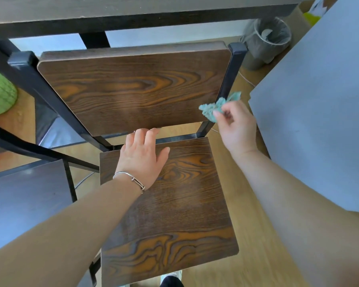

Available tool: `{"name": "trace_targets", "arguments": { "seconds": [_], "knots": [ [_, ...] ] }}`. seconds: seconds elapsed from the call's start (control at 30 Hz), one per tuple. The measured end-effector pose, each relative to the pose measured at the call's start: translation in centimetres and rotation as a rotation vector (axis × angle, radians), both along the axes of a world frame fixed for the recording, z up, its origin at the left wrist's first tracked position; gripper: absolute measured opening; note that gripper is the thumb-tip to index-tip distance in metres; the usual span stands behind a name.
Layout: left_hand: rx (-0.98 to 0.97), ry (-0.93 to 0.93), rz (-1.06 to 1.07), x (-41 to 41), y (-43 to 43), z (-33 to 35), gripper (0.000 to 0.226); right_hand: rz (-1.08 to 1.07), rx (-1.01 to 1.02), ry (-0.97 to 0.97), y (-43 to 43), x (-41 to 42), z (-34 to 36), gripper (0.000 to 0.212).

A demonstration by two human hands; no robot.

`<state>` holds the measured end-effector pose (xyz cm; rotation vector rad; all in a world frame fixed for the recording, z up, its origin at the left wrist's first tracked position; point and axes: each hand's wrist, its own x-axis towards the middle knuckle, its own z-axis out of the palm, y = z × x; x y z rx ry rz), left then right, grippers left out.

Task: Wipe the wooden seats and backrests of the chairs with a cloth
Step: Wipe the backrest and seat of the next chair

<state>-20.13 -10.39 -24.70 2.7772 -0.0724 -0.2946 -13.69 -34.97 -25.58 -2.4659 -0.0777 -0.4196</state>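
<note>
Right hand (235,125) pinches the bunched green cloth (218,106) in its fingertips at the backrest's (133,88) lower right corner. Left hand (143,158) lies flat, fingers relaxed and gripping nothing, on the seat (168,204) just below the backrest. Risk: a wad that small, held that lightly, may slip free or leave strips of the backrest unwiped.
</note>
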Motion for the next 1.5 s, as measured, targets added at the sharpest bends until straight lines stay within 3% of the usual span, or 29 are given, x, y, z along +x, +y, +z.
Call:
{"name": "trace_targets", "arguments": {
  "seconds": [0.33,0.7,1.13,1.23,1.33,1.5],
  "knots": [
    [-0.027,0.133,0.001,-3.0,1.6,-5.6,0.058,-0.218,0.024,0.266,2.1,-1.7,-11.9,0.016],
    [0.036,0.166,0.086,-5.2,5.2,-6.7,0.057,-0.315,-0.226,0.534,4.3,-1.7,-11.8,0.022],
    [0.085,0.199,0.164,-9.5,11.0,-5.4,0.059,0.077,-0.203,0.719,18.7,-18.2,-10.7,0.018],
    [0.103,0.199,0.164,-10.5,12.2,-5.0,0.058,0.069,-0.190,0.747,19.9,-19.0,-10.7,0.018],
    [0.105,0.168,0.184,-10.9,13.5,-4.1,0.055,0.032,-0.029,0.725,20.5,-17.8,-9.3,0.016],
    [0.087,0.117,0.231,-10.6,15.9,-2.5,0.053,0.009,0.273,0.392,24.9,-12.3,-2.5,0.015]
  ]
}}
